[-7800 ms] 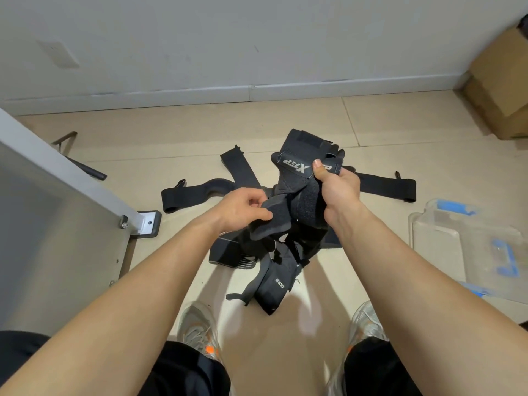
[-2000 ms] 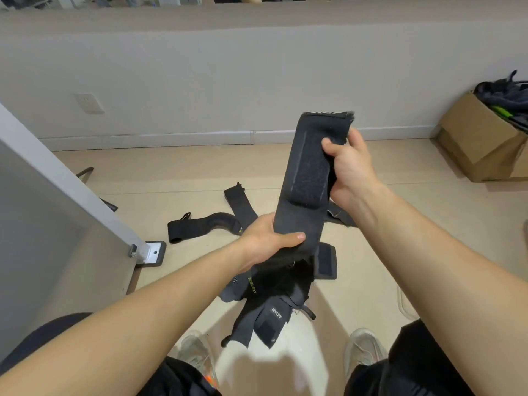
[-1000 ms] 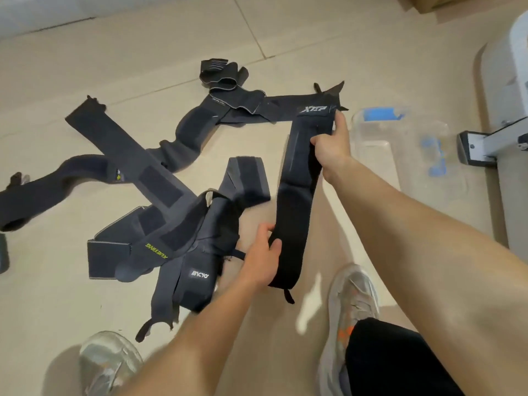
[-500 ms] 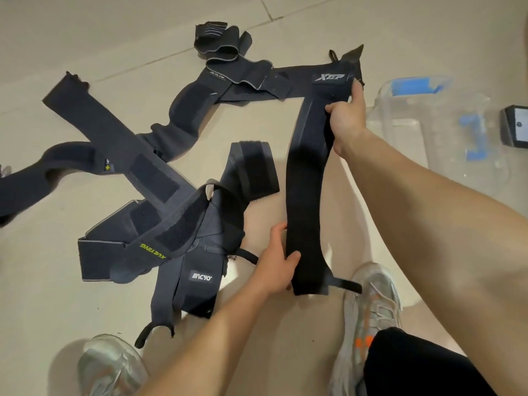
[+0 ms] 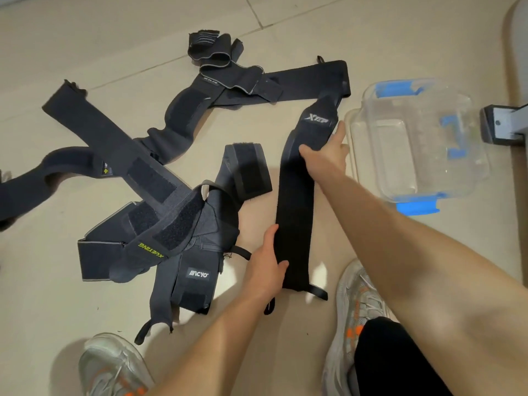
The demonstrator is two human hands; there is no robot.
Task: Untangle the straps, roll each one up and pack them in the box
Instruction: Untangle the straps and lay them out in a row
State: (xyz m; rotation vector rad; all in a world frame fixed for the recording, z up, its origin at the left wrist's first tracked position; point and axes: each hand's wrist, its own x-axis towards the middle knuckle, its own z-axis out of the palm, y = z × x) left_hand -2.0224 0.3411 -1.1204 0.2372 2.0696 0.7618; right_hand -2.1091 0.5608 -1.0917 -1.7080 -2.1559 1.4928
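Beside the box (image 5: pixel 423 155), left hand (image 5: pixel 265 264) and right hand (image 5: pixel 325 155) each clasp the strap (image 5: pixel 294 210).

Tangled strap pile (image 5: pixel 171 221) fills the left floor (image 5: pixel 43 267); a narrow bare strip (image 5: pixel 257 215) separates it from one flat strap (image 5: pixel 294 218). Clear plastic box (image 5: pixel 414 155) sits right, grey furniture foot (image 5: pixel 500 127) just beyond.

XTEP strap (image 5: pixel 297 201) stretched straight between both hands | left hand (image 5: pixel 265 267) pinches near end | right hand (image 5: pixel 325 155) grips far end | tangled straps (image 5: pixel 171 218) heaped to the left | clear box (image 5: pixel 368 172) just beside right hand
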